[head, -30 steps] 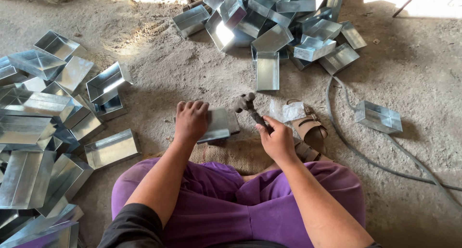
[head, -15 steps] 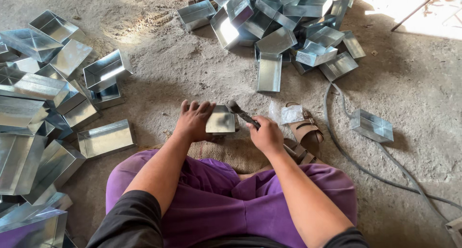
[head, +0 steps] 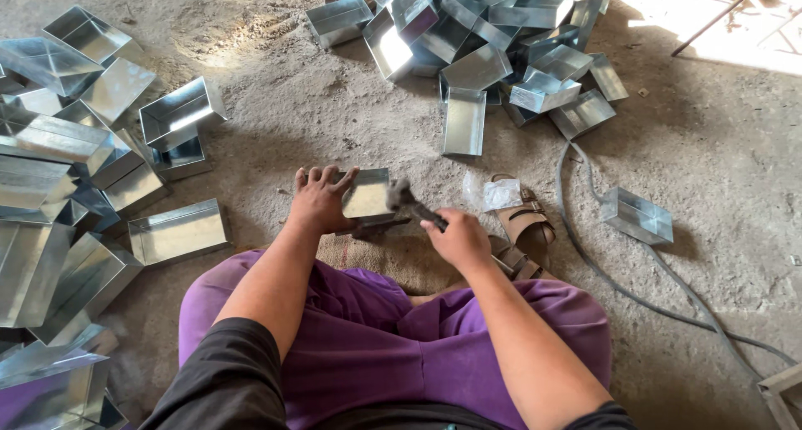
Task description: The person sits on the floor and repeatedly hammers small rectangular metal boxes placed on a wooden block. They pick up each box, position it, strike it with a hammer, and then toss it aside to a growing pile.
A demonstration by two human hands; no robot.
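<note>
- Galvanised sheet-metal tray (head: pixel 368 194) sits on the floor just ahead of the person's knees, tilted, its pale inner face turned to the camera.
- Left hand (head: pixel 320 199) rests on the tray's left edge, fingers spread and curled over the rim, steadying it.
- Right hand (head: pixel 458 240) is closed round the handle of a hammer (head: pixel 411 205); the dark head lies at the tray's right edge, touching or just short of it, which cannot be told.
- Purple trousers (head: pixel 376 346) cover the crossed legs; a brown mat (head: pixel 393 250) lies under the tray.
- Sandal (head: pixel 525 221) lies just right of the right hand, with a crumpled clear plastic bag (head: pixel 499 194) beside it.
- Grey hose (head: pixel 618 288) curves across the floor (head: pixel 276 138) on the right, passing a single tray (head: pixel 637 215) standing well apart.
- Heap of similar trays (head: pixel 489 42) lies at the top centre; a second spread of trays (head: pixel 75 171) lies along the left.
</note>
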